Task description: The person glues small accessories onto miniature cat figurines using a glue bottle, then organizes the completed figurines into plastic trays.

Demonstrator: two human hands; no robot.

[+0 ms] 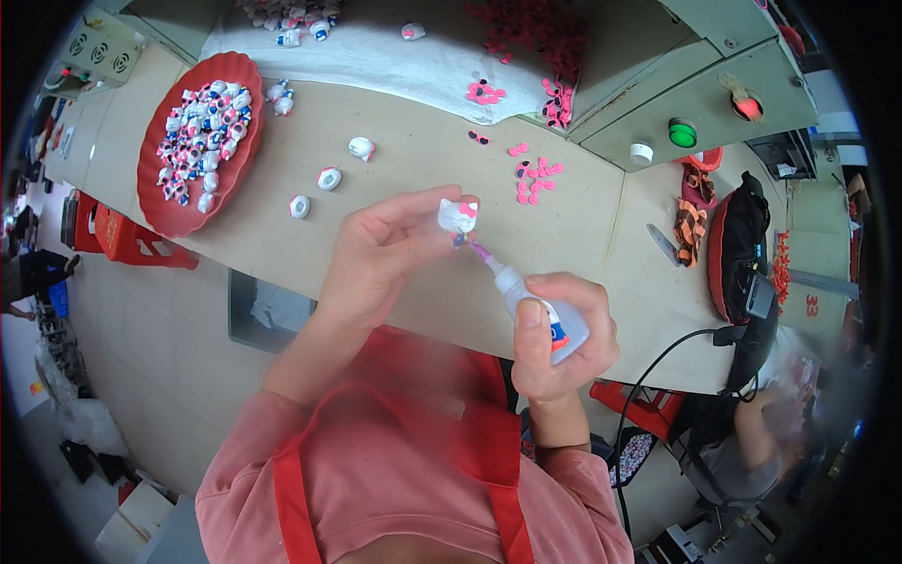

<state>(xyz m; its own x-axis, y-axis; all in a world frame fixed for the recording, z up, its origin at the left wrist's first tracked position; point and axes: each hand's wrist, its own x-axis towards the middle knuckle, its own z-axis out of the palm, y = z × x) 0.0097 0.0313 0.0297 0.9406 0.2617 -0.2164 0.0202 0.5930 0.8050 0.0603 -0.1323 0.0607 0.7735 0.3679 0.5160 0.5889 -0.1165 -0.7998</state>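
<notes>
Left hand [376,258] pinches a small white cat figure [458,216] between fingertips above the table [413,160]. Right hand [554,329] grips a glue bottle [540,310], its nozzle touching the figure's underside. Pink bows [534,179] lie beyond.

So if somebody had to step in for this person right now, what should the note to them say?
Left hand: pinches a small white cat-head figure above the table.
Right hand: grips a small glue bottle, nozzle tip at the figure's underside.
Red tray, far left, is heaped with decorated figures; three plain white pieces lie loose beside it; pink bows are scattered to the right.
Done: the tray's pile, by its look.
Left: the held figure and the loose pieces.
</notes>
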